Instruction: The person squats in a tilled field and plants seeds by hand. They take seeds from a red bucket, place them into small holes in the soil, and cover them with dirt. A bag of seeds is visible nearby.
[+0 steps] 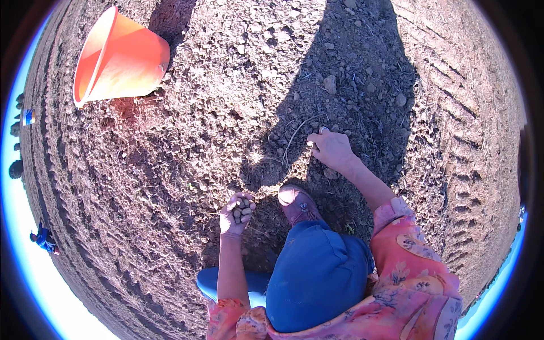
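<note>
My left hand (231,219) is cupped palm up, low over the soil. Several small, rounded, brownish lumps (242,209) lie in it; whether they are nuts, small tubers or clods is unclear. To the right, my right hand (333,148) reaches down to the shaded ground with its fingers curled and a ring on one finger. Its fingertips are partly hidden, so I cannot tell whether they pinch anything. A thin dry stem (293,142) lies just left of that hand. Between the hands is my dusty shoe (299,202), below a bent knee in blue trousers (318,276).
An orange bucket (131,59) stands on the soil at the upper left. Clods (330,84) and dry plant bits litter the ground. Tread-like ridges (461,153) run down the right side. Far left, another person (44,239) is out in the field, near a small blue-and-white object (29,117).
</note>
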Tool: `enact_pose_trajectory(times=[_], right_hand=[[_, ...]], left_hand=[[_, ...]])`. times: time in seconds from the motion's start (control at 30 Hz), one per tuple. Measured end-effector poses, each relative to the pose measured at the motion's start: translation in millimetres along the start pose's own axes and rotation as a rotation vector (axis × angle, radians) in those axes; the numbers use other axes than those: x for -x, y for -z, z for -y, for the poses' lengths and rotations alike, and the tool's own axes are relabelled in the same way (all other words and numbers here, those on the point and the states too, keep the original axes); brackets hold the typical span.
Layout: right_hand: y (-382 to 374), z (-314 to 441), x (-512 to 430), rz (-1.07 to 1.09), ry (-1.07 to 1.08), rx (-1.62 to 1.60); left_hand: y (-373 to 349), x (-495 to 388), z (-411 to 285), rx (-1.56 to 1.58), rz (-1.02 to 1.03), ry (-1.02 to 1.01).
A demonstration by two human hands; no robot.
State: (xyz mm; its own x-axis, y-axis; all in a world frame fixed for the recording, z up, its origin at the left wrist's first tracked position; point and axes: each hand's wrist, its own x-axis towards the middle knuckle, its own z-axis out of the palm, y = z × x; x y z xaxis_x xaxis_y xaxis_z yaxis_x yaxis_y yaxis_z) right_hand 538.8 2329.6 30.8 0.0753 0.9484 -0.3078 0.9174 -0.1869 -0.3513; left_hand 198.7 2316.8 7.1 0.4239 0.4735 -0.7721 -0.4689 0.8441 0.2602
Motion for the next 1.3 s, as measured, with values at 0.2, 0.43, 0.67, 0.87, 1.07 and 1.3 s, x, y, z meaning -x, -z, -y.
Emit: enact_pose_trajectory(times=[0.2, 0.43, 0.67, 0.87, 1.07, 1.3], right_hand=[[10, -22, -13, 0.138, -0.023, -0.360], [26, -5, -15, 0.297, -0.133, -1.143], [7, 107, 10, 0.093, 0.605, -0.575], [2, 111, -2, -0.223, 0.760, -0.416], [47, -2, -150, -0.814, 0.035, -0.275], [58, -98, -213, -0.465, -0.123, 0.233]], left_hand=[[9, -1, 5, 0.068, 0.017, 0.036], [-12, -6, 14, 0.262, 0.076, -0.002], [-51, -26, 40, 0.468, 0.099, -0.020], [-68, -29, 29, 0.567, 0.077, -0.041], [-74, -43, -15, 0.773, 0.205, -0.011], [-121, -35, -141, 0.643, 0.487, -0.275]])
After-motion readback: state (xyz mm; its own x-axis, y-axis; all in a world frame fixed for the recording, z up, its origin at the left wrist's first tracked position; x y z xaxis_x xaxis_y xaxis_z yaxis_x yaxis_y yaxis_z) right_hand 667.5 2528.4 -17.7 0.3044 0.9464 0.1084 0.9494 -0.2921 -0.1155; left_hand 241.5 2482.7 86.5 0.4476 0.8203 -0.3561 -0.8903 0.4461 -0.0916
